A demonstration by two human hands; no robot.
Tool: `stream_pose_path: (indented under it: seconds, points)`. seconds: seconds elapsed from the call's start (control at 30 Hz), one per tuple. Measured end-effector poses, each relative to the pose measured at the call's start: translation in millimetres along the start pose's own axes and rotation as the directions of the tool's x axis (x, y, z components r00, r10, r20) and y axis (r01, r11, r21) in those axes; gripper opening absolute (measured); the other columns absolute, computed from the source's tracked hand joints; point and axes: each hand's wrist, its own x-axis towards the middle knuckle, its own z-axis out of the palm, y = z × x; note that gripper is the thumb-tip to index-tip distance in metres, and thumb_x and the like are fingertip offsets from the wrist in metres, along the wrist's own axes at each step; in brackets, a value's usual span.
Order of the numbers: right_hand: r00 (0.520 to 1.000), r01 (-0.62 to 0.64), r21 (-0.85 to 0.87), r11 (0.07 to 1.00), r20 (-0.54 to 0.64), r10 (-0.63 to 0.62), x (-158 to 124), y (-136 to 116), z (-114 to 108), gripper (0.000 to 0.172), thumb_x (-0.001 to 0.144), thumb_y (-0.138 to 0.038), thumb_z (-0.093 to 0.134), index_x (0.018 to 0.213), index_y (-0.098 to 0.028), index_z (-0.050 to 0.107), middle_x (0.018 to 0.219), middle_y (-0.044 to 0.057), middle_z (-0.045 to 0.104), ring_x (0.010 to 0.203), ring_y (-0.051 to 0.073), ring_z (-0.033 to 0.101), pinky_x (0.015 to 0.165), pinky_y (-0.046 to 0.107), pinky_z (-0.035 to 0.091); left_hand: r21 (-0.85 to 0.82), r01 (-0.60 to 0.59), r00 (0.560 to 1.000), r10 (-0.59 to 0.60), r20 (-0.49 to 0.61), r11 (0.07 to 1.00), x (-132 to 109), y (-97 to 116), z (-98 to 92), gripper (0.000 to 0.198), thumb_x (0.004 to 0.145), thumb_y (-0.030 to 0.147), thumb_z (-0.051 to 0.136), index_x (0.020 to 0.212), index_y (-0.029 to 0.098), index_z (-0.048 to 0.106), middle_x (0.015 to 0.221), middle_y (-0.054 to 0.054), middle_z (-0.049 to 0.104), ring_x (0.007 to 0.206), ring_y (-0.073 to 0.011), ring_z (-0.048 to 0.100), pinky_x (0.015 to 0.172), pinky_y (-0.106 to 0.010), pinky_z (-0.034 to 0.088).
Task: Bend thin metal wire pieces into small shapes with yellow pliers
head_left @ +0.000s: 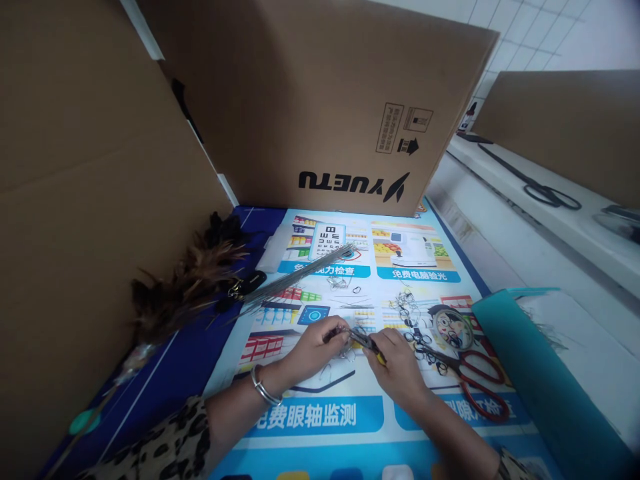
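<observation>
My right hand (397,363) is closed around the yellow-and-black handles of a pair of pliers (361,338), whose metal jaws point left. At the tip of those jaws, my left hand (320,343) pinches something small and dark; its kind is too small to make out. Thin wire pieces (343,363) lie on the printed sheet just below the hands. A long bundle of straight wires (305,270) stretches diagonally beyond them. Right of my right hand are several small dark rings (417,341) and a tangle of wire loops (404,303).
Red-handled scissors (483,377) lie at the right beside a round clear dish (453,328). A teal box (545,373) stands at the right edge. Brown feathers (187,280) lie left. Cardboard panels (320,100) wall the back and left. Black scissors (543,190) rest on a ledge.
</observation>
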Motion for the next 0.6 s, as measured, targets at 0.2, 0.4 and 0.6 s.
stream_pose_path:
  seconds: [0.2, 0.4, 0.6]
  points:
    - [0.999, 0.003, -0.094, 0.996, 0.032, 0.0, -0.3, -1.2, -0.8, 0.016, 0.083, -0.021, 0.046, 0.095, -0.017, 0.054, 0.087, 0.007, 0.052, 0.085, 0.02, 0.047, 0.074, 0.032, 0.04, 0.093, -0.021, 1.0, 0.021, -0.005, 0.995, -0.1, -2.4, 0.3, 0.015, 0.085, 0.023, 0.043, 0.08, 0.015, 0.054, 0.072, 0.0, 0.052, 0.067, -0.0122, 0.048, 0.061, -0.022, 0.037]
    - [0.998, 0.002, -0.173, 0.985, 0.065, 0.01, 0.4, -4.9, -4.1, 0.016, 0.083, -0.02, 0.046, 0.096, -0.017, 0.055, 0.086, 0.007, 0.051, 0.084, 0.02, 0.047, 0.074, 0.031, 0.038, 0.164, -0.024, 1.0, 0.026, -0.013, 0.986, 0.6, -4.2, 2.0, 0.016, 0.086, 0.024, 0.04, 0.082, 0.015, 0.054, 0.076, -0.001, 0.054, 0.072, -0.0137, 0.049, 0.066, -0.024, 0.037]
    - [0.996, 0.002, -0.228, 0.974, 0.089, 0.019, -0.9, -1.6, -1.9, 0.016, 0.082, -0.018, 0.047, 0.095, -0.018, 0.054, 0.086, 0.007, 0.052, 0.084, 0.02, 0.046, 0.072, 0.03, 0.036, 0.185, -0.016, 1.0, 0.015, 0.006, 0.983, 0.8, -2.5, 2.4, 0.017, 0.087, 0.024, 0.038, 0.083, 0.016, 0.053, 0.077, -0.001, 0.054, 0.073, -0.0144, 0.049, 0.067, -0.025, 0.037]
